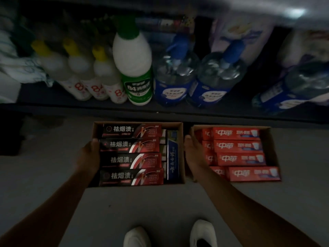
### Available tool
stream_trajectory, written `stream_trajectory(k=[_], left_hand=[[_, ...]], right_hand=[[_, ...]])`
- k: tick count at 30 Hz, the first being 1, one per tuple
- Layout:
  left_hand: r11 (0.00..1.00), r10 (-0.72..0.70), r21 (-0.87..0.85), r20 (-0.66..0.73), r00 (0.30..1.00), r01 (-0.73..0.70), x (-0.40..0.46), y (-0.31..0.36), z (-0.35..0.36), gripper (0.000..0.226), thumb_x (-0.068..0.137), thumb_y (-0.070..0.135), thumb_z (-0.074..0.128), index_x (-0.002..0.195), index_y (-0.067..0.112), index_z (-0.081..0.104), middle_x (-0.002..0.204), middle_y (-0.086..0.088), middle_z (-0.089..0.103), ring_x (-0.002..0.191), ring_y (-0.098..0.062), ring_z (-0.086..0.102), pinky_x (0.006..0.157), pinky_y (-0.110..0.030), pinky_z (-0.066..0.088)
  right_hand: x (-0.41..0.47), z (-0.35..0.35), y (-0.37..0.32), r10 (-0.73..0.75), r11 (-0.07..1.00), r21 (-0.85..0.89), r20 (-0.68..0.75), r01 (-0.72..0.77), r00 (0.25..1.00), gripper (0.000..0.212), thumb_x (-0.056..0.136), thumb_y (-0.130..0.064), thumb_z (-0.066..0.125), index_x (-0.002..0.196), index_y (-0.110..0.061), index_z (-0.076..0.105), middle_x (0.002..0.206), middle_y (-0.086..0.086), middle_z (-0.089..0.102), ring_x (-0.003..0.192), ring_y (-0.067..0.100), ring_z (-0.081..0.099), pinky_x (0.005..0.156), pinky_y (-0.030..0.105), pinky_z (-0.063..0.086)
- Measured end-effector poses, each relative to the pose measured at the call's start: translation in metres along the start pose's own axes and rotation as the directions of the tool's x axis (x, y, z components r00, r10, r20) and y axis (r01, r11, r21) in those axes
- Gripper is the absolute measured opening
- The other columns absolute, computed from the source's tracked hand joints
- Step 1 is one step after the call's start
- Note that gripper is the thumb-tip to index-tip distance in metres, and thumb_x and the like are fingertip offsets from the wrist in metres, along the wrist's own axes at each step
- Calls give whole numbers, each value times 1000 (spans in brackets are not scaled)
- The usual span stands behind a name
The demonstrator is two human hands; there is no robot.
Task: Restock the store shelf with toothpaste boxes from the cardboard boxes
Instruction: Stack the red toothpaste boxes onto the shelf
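Cardboard box (175,124) of toothpaste sits between flat left hand (89,154) and right hand (193,151).

We see black-and-red toothpaste boxes (131,146) in one brown cardboard box (138,123), red ones with white lettering (238,146) in the other (231,126), a blue box (172,161), a green-and-white bottle (133,63), yellow-capped white bottles (101,72), white shoes (137,237) on grey floor (44,175).
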State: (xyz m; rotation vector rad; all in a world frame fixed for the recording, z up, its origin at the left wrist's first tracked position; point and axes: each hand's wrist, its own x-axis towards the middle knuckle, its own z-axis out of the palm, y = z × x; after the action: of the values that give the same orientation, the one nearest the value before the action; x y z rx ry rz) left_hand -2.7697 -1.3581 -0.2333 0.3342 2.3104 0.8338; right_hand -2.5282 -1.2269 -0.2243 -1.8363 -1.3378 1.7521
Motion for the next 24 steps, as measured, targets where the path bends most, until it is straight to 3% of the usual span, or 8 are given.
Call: stream_trajectory(k=[3,8,10,12,14,19,22,24], left_hand=[[995,85,49,110,990,-91,-46,48,0,40,102,36,38,103,4,62,90,-18,63,88,-36,64,83,-44,51],[882,269,289,343,900,-373,-120,138,33,50,100,38,34,115,3,65,115,-19,66,107,-35,61,94,-34,43],[845,340,263,409,847,-466,-149,173,53,41,102,32,36,108,6,67,108,-16,68,102,-32,63,86,-30,43],[821,377,215,490,786,-528,-176,203,73,41,102,34,37,103,7,68,98,-15,70,95,-29,65,79,-28,43],[786,412,198,540,734,-586,-197,225,96,44,101,39,37,108,8,68,102,-14,69,97,-28,64,86,-31,47],[763,337,270,610,717,-588,-241,252,147,45,100,42,33,119,15,63,112,-9,66,105,-25,62,96,-33,45],[759,304,277,648,698,-589,-253,249,170,58,96,58,26,127,22,58,127,-8,59,115,-22,57,103,-40,43],[771,276,265,681,678,-580,-257,245,185,50,98,49,30,129,19,56,130,-7,58,117,-19,56,105,-35,41]], right_hand=[[-34,-23,-41,-26,999,-18,-5,26,1000,23,103,-34,34,94,-26,54,85,-13,57,80,6,56,63,21,40],[-67,-77,-84,-48,998,-35,-24,47,999,30,101,-36,40,91,-18,62,84,2,67,75,14,63,72,33,52],[-74,-104,-93,-41,999,16,-18,42,999,28,101,-33,43,84,-21,62,75,-7,65,69,7,60,67,30,48],[-82,-134,-102,-33,999,-12,-13,33,999,26,101,-31,41,85,-24,61,83,-5,65,78,11,61,76,31,49],[-85,-164,-103,-29,1000,-7,-20,29,999,23,100,-29,40,93,-23,62,94,3,66,88,20,62,86,36,50],[-90,-230,-84,19,1000,17,-20,-18,1000,23,101,-29,40,102,-15,60,88,0,61,69,5,54,55,15,41],[-84,-254,-61,37,999,-18,-9,-37,999,24,102,-26,40,85,-19,55,72,-6,53,58,2,47,50,15,34],[-80,-265,-47,56,998,-23,5,-56,998,23,102,-24,39,89,-18,56,69,-8,50,57,1,46,48,13,34]])
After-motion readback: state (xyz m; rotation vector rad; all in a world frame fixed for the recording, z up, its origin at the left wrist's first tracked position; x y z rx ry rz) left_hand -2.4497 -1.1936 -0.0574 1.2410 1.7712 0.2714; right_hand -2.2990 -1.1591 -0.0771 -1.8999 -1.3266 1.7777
